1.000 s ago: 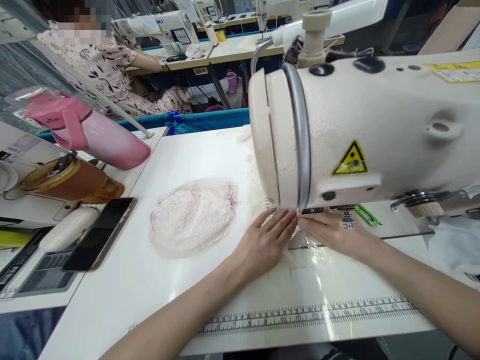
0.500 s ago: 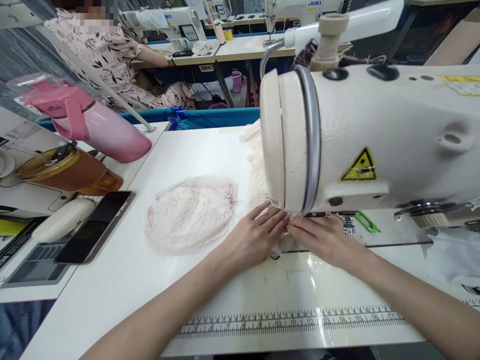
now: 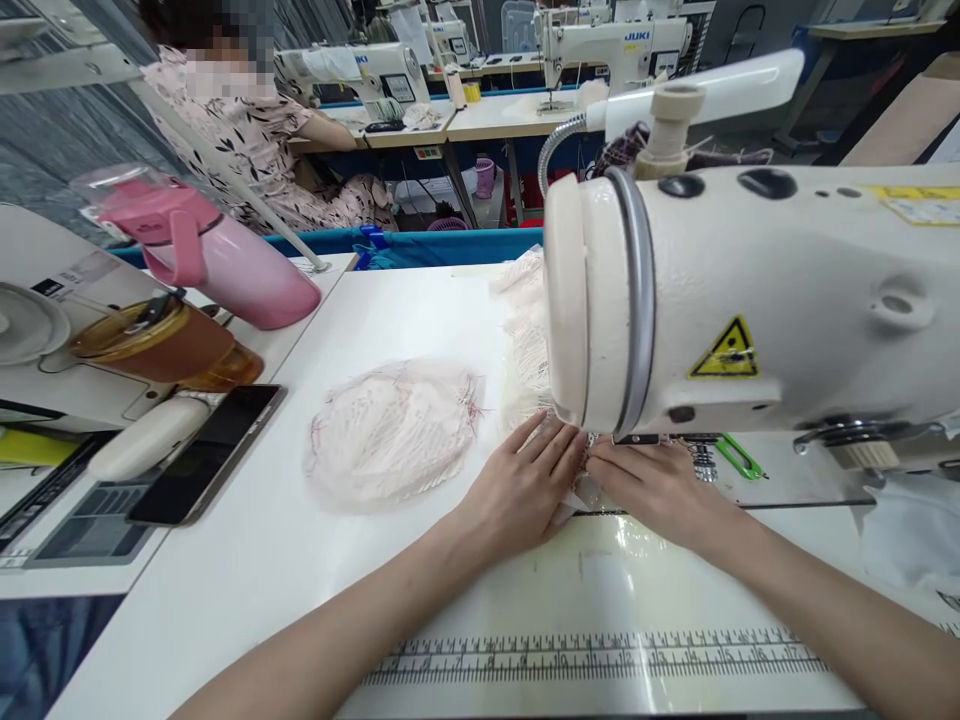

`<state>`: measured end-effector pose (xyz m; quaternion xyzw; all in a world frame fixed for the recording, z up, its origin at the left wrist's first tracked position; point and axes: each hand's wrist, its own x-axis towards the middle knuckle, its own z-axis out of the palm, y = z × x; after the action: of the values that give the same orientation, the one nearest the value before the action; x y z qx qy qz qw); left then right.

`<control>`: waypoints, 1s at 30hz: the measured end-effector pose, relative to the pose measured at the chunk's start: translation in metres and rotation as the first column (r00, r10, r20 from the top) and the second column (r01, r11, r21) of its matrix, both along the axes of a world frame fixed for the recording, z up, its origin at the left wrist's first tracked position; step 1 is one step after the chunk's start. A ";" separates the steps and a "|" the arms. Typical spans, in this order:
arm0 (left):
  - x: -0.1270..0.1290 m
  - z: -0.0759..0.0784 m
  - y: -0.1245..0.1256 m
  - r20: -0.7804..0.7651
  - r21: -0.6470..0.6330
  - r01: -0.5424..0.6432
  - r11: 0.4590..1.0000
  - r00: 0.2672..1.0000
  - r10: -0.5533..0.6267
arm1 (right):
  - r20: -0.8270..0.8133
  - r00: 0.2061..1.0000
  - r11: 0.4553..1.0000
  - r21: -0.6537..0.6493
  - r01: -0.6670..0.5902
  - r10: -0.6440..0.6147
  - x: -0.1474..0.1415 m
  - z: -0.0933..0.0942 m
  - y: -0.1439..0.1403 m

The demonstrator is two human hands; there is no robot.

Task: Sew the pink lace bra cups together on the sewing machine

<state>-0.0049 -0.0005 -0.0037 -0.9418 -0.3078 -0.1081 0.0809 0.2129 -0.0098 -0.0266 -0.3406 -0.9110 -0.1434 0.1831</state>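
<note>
A strip of sheer pale lace fabric (image 3: 527,330) lies under the sewing machine's head (image 3: 600,300) and runs toward the back of the table. My left hand (image 3: 525,480) rests on its near end, fingers stretched forward and slightly apart, thumb hidden. My right hand (image 3: 652,485) is close beside it, fingers pressed together on the fabric edge, its fingertips close to the left hand's. The machine head covers the needle area. Left of my hands, a separate gathered piece of sheer fabric (image 3: 394,430) with red threads lies on the table.
Green thread snips (image 3: 741,458) lie right of my right hand. Along the left stand a pink bottle (image 3: 247,265), an amber cup (image 3: 165,340) and a phone (image 3: 206,455). A printed ruler (image 3: 600,658) runs along the front edge. Another person (image 3: 225,130) sits beyond.
The whole view has shifted slightly down and to the right. My hands stay at the machine on the fabric, with little visible change in their pose.
</note>
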 end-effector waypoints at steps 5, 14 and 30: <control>0.001 -0.002 -0.003 -0.016 0.000 -0.028 1.000 0.999 0.028 | 0.032 0.999 0.999 -0.027 0.018 -0.018 0.005 0.000 0.000; 0.003 -0.002 -0.006 -0.002 0.024 -0.053 0.998 0.999 0.054 | -0.015 1.000 0.999 -0.040 -0.004 0.003 0.013 -0.002 0.003; 0.004 0.000 -0.007 -0.034 0.010 -0.079 0.997 0.996 0.079 | -0.093 0.995 0.995 -0.099 0.020 -0.029 0.018 0.001 0.003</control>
<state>-0.0012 -0.0072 -0.0034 -0.9303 -0.3429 -0.0898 0.0946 0.2314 -0.0064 -0.0254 -0.3667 -0.9031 -0.0843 0.2071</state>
